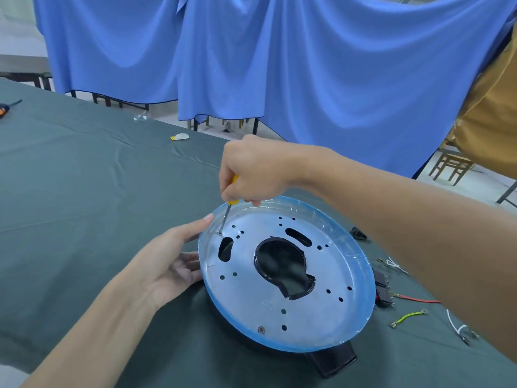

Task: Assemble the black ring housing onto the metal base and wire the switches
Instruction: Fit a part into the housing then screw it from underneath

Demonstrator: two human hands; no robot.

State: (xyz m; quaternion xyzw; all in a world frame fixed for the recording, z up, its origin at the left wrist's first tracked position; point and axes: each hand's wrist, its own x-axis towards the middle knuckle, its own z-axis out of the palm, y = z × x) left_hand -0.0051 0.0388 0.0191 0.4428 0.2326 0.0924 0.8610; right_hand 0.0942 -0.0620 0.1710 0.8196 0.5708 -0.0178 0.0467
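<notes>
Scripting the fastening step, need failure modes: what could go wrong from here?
1. The right hand holds the screwdriver tilted on the screw; it could slip out toward the left hand, whose fingertip lies at the rim right beside it.
2. Only one other screw looks seated, so the metal base might shift on the black housing under pressure.
3. The red wire and switches lie near the right forearm and could be swept aside.

right hand (pixel 251 169) grips yellow screwdriver (pixel 230 204), tip on a screw (pixel 220 233) near metal base (pixel 279 309) rim. left hand (pixel 170 264) steadies rim, fingers straight. black housing (pixel 334 361) underneath. loose wires (pixel 408 317) on the right.
</notes>
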